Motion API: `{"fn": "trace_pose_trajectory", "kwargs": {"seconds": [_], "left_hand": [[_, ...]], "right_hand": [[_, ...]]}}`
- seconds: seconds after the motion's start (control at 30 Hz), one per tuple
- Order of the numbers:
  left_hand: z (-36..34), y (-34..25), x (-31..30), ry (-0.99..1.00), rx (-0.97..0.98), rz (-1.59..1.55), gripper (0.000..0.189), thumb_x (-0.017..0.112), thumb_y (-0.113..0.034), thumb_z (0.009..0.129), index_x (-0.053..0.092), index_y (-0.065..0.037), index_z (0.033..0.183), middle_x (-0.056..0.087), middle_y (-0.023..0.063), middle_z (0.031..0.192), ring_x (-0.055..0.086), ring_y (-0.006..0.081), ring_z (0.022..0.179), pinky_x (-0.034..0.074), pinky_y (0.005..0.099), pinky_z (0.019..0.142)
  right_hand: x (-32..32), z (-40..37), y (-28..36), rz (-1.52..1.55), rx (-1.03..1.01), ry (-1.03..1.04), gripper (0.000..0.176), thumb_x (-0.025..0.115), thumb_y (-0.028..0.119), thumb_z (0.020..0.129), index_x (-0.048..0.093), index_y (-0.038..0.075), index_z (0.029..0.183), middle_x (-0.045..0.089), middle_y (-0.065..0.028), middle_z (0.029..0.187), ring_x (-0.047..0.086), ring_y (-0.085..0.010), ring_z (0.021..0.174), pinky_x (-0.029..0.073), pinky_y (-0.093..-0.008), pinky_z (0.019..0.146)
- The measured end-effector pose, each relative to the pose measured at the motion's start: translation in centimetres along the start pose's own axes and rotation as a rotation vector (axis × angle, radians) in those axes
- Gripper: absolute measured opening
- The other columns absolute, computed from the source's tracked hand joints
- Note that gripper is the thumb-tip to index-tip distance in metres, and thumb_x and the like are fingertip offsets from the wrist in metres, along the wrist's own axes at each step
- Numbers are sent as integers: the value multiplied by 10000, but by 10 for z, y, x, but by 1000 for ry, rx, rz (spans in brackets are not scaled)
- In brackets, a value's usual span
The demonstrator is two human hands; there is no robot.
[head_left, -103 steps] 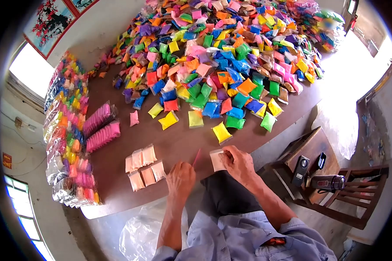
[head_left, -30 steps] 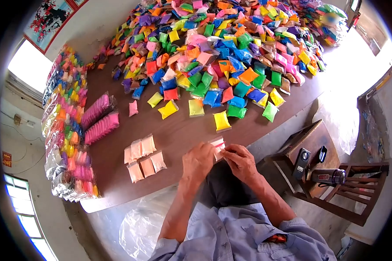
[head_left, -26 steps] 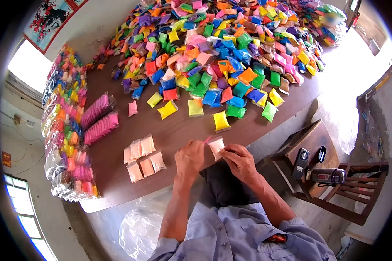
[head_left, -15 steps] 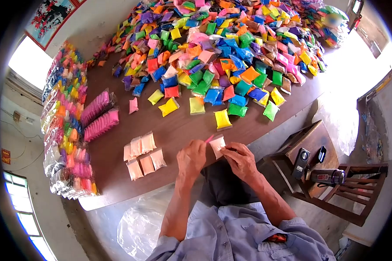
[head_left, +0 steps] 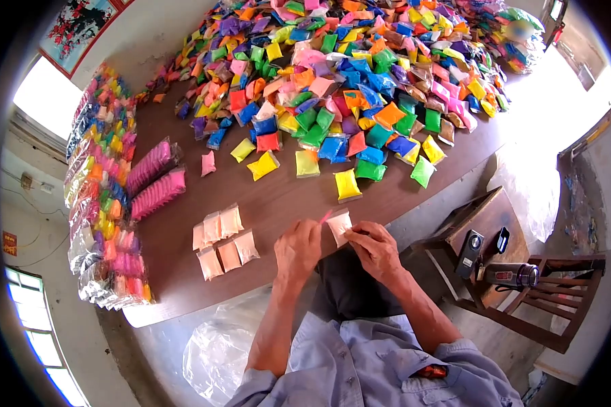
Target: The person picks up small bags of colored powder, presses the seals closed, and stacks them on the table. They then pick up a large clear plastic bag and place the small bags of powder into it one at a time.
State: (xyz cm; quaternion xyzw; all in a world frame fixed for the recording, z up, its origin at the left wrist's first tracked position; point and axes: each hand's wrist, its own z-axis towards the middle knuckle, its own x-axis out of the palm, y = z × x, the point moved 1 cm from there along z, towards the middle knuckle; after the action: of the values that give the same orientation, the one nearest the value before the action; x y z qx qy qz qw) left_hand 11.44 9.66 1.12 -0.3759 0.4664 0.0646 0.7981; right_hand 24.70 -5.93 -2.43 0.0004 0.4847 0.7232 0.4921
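Note:
My right hand (head_left: 375,249) pinches the lower right edge of a small clear packet with pale peach filling (head_left: 339,228), held over the table's front edge. Close on its left, my left hand (head_left: 297,249) is closed, with a thin pink strip (head_left: 326,216) sticking out past the fingers toward the packet's top corner. Most of that strip is hidden by the hand. Several similar peach packets (head_left: 228,255) lie in two short rows on the table to the left of my left hand.
A big heap of colourful packets (head_left: 360,74) covers the table's far side. Rows of pink packets (head_left: 157,195) and stacked bagged packets (head_left: 102,203) line the left. A yellow packet (head_left: 347,185) lies just ahead. On the right, a small wooden stand (head_left: 485,210) holds a flask (head_left: 512,275).
Both hands stay almost in place, with the packet still in my right hand. My left hand and the pink strip shift only slightly.

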Motion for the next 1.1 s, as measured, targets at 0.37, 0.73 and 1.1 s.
{"fn": "trace_pose_trajectory", "kwargs": {"seconds": [0.37, 0.73, 1.1], "left_hand": [[10, -8, 3, 16, 111, 154, 110, 704, -164, 939, 673, -82, 873, 685, 114, 848, 705, 358, 761, 562, 462, 642], [-22, 0, -14, -167, -104, -192, 63, 760, -96, 897, 710, -60, 910, 698, 133, 798, 698, 326, 689, 546, 398, 621], [-17, 5, 10, -75, -78, -46, 82, 732, -152, 912, 709, -77, 887, 719, 160, 835, 700, 399, 755, 559, 469, 667]], "right_hand": [[-1, 1, 2, -7, -6, 11, 237, 774, -56, 843, 779, 51, 1054, 694, -124, 1080, 694, -310, 1016, 577, -381, 867], [-14, 29, 29, -112, 42, 12, 255, 809, 29, 815, 750, 98, 1053, 695, -100, 1097, 692, -311, 1010, 575, -398, 862], [1, 17, 14, -204, -20, 22, 245, 787, 37, 807, 734, 112, 1034, 709, -57, 1104, 687, -310, 1013, 584, -395, 847]]}}
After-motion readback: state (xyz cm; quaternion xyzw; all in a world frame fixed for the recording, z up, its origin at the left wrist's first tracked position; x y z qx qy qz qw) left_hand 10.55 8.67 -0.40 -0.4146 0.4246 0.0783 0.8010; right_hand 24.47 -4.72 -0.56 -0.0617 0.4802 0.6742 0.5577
